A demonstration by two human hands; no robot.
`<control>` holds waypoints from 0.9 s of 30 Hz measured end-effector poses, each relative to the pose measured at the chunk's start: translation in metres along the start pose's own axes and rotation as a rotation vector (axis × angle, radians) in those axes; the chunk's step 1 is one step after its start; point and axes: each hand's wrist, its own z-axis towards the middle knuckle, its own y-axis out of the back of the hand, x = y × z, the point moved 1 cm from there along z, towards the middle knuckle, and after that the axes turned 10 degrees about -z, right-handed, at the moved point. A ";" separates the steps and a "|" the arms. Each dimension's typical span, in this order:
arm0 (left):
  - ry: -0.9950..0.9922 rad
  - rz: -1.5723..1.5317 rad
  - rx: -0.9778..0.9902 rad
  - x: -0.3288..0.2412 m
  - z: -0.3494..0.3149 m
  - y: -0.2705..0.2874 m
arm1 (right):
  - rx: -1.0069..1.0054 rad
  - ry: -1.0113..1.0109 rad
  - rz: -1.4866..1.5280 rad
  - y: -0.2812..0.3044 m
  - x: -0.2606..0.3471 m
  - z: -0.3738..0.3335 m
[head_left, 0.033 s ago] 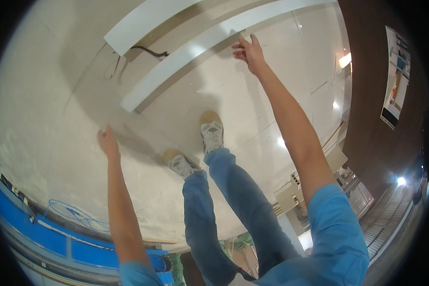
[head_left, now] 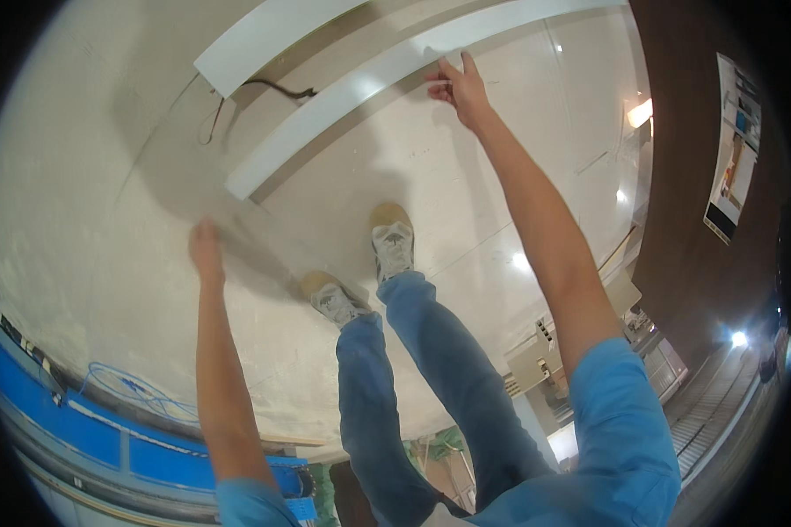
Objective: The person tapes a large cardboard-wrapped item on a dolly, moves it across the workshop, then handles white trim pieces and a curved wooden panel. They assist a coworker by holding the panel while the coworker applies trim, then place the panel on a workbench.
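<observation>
A long white strip-shaped panel [head_left: 325, 114] lies on the pale floor ahead of me, running from near my left foot up to the far right. My right hand [head_left: 464, 92] is at the near edge of this panel. Its thumb and index finger are spread, the other fingers half curled, and nothing shows in it; whether a fingertip touches the panel I cannot tell. My left hand [head_left: 206, 250] hangs to the left of the panel's near end. Motion smears it, so its fingers and anything in them are unclear.
A second white panel [head_left: 255, 48] lies beyond the first, with a dark strap or cable [head_left: 281, 88] at its end. My shoes [head_left: 392, 241] stand close to the near panel. At the left are a blue bench-like unit [head_left: 88, 430] and a coiled blue cable [head_left: 132, 386].
My left hand has moved slightly right and away from me. My right hand stays almost where it was by the panel edge. The panels keep their place.
</observation>
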 end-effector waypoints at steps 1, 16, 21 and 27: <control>0.065 -0.022 0.124 -0.004 0.003 -0.014 | 0.026 0.014 0.010 -0.009 0.005 0.012; -0.482 0.192 -0.071 -0.092 0.047 -0.111 | 0.162 -0.131 0.313 0.002 0.087 0.109; -0.387 0.048 -0.033 -0.094 0.048 -0.133 | 0.014 -0.099 0.386 0.008 0.110 0.098; -0.459 -0.161 0.039 -0.079 0.037 -0.162 | 0.207 0.014 -0.478 0.034 0.074 0.041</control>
